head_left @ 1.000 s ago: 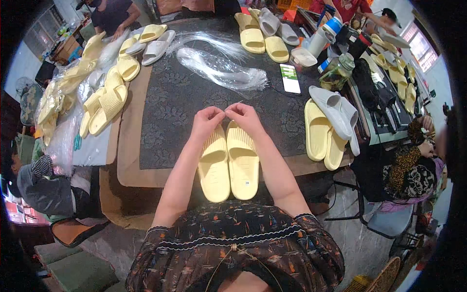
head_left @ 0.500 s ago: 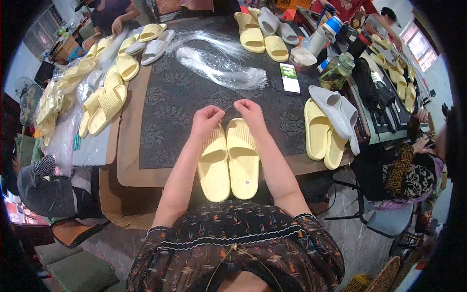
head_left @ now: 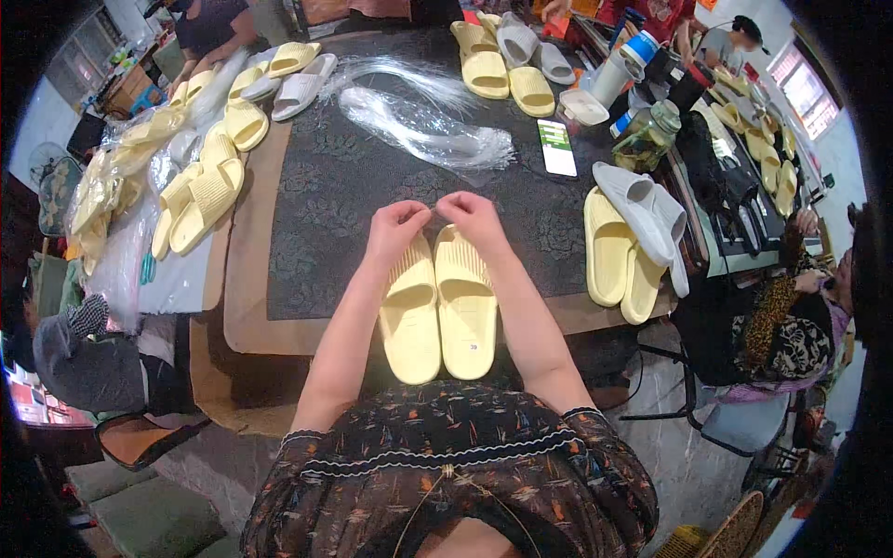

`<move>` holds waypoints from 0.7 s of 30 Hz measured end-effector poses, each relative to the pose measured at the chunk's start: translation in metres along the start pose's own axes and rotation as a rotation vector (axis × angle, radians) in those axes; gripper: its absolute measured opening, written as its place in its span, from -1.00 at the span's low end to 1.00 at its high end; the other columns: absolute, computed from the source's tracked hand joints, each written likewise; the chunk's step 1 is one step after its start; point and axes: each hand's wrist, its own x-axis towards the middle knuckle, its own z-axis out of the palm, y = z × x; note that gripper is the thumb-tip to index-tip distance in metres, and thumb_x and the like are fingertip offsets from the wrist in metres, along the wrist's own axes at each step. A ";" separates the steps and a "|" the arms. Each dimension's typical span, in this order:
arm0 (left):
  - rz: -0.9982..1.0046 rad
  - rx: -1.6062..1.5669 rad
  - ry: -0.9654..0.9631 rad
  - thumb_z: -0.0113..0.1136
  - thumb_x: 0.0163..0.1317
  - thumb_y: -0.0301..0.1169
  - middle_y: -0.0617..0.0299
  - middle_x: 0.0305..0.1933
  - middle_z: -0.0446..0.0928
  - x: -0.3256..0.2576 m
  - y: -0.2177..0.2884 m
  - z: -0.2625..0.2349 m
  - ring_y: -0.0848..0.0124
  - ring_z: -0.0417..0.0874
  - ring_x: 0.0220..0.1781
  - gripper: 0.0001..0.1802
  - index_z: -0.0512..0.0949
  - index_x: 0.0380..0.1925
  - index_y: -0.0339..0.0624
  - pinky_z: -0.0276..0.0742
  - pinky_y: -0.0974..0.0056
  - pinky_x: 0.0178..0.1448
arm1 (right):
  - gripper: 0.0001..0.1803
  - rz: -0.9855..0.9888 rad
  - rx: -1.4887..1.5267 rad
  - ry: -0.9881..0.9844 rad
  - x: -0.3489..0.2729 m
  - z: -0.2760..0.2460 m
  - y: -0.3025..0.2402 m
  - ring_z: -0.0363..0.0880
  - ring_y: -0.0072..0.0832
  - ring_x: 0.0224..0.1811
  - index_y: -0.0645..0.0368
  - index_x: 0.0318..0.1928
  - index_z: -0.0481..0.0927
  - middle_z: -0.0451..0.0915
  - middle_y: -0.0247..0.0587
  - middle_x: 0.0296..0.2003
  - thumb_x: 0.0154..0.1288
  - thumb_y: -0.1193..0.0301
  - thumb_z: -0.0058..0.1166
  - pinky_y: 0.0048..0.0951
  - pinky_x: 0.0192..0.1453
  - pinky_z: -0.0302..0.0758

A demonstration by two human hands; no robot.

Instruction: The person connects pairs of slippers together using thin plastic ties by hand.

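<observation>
Apparently, fine fingertip work was in hand at the toe ends of the yellow slippers (head_left: 467, 312), which lay side by side across the near edge of the table (head_left: 249, 327). The left hand (head_left: 398, 225) and right hand (head_left: 469, 219) nearly met, each narrowed to a pinch; whether they held anything thin, I couldn't tell. The next move seemed to call for light, even fingertip control.

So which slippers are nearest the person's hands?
The yellow pair side by side between the forearms; the other slippers are all farther off, left, right or beyond.
</observation>
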 end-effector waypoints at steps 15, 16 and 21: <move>-0.012 -0.026 -0.013 0.24 0.16 -0.40 0.41 -0.52 0.55 -0.001 0.001 -0.001 0.68 0.44 -0.48 -0.84 0.64 -0.34 -0.27 0.36 0.48 -0.39 | -0.84 -0.027 0.136 0.111 0.003 0.003 0.005 0.47 -0.73 -0.35 0.25 -0.28 0.64 0.59 -0.45 -0.42 0.19 0.41 0.21 -0.62 -0.23 0.41; -0.021 -0.008 -0.020 0.24 0.16 -0.39 0.40 -0.51 0.56 -0.001 0.002 -0.002 0.67 0.46 -0.47 -0.84 0.64 -0.33 -0.27 0.37 0.48 -0.38 | -0.84 -0.027 0.135 0.112 0.002 0.002 0.006 0.47 -0.73 -0.35 0.25 -0.28 0.64 0.59 -0.45 -0.42 0.19 0.41 0.21 -0.62 -0.23 0.41; -0.059 -0.036 -0.003 0.25 0.15 -0.39 0.38 -0.48 0.58 -0.001 0.003 0.001 0.65 0.49 -0.46 -0.82 0.64 -0.32 -0.28 0.40 0.48 -0.36 | -0.82 -0.013 0.082 0.177 0.003 -0.002 0.006 0.47 -0.72 -0.36 0.25 -0.28 0.64 0.59 -0.46 -0.41 0.18 0.39 0.21 -0.62 -0.25 0.41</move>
